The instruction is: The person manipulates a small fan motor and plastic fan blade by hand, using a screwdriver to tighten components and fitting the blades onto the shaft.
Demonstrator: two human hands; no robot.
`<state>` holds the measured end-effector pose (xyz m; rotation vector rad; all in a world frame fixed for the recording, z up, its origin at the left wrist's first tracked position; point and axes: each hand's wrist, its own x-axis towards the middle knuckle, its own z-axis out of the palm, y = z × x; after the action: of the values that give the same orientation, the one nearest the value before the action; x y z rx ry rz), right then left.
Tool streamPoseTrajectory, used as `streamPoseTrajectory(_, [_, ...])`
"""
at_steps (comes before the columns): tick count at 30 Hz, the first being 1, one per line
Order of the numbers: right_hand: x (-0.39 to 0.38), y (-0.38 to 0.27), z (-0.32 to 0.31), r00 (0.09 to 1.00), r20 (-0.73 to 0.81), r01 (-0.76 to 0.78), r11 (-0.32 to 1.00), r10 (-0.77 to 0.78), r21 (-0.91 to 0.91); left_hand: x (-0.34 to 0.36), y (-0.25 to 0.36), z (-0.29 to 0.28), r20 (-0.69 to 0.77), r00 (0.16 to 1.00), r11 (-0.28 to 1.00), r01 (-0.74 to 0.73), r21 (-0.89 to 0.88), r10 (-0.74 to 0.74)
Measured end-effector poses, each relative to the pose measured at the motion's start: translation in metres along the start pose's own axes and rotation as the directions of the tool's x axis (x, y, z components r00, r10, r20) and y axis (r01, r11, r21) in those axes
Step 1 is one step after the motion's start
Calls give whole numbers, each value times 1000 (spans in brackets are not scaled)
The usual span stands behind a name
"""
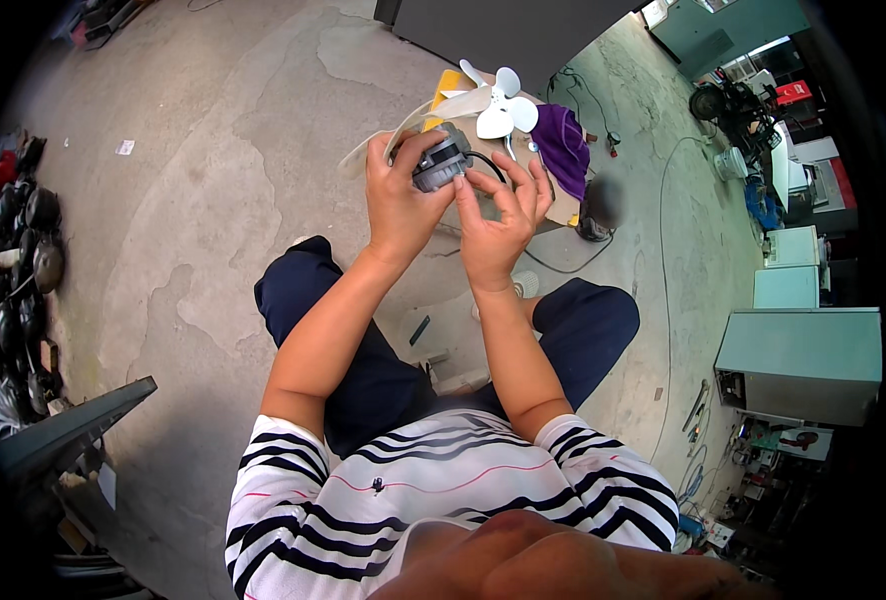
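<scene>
My left hand (401, 195) grips a small grey motor (441, 152) with a black cable coming out of its right side. A pale, translucent fan blade (358, 152) sticks out behind it. My right hand (493, 225) has thumb and index finger pinched at the motor's lower right, on a detail too small to make out, with the other fingers loosely curled. Beyond my hands, a white multi-bladed fan (506, 115) lies beside a purple cloth (561, 150) and a yellow item (443, 88) on a low tan surface (563, 210).
My legs are bent on either side. A grey cabinet (503, 30) stands ahead, a dark rounded object (595, 220) and cords lie to the right. Appliances (793, 355) and tools line the right, dark parts (23, 240) and an angled panel (73, 420) the left.
</scene>
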<state>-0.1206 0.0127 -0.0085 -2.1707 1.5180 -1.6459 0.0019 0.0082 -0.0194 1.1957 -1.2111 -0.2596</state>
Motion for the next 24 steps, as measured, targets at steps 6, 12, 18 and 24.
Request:
streamPoseTrajectory(6, [0, -1, -2, 999, 27, -24, 999, 23, 34, 1, 0, 1, -11, 1000, 1000, -8, -9, 8])
streamPoseTrajectory(12, [-1, -1, -2, 1000, 21, -23, 999, 22, 46, 0, 1, 1, -9, 1000, 1000, -16, 9, 17])
streamPoseTrajectory(18, [-1, 1, -3, 1000, 19, 11, 1000, -11, 2, 0, -1, 1, -12, 999, 999, -36, 27, 37])
streamPoseTrajectory(24, [-1, -2, 0, 999, -18, 31, 997, -32, -66, -1, -1, 0, -18, 999, 999, -30, 9, 31])
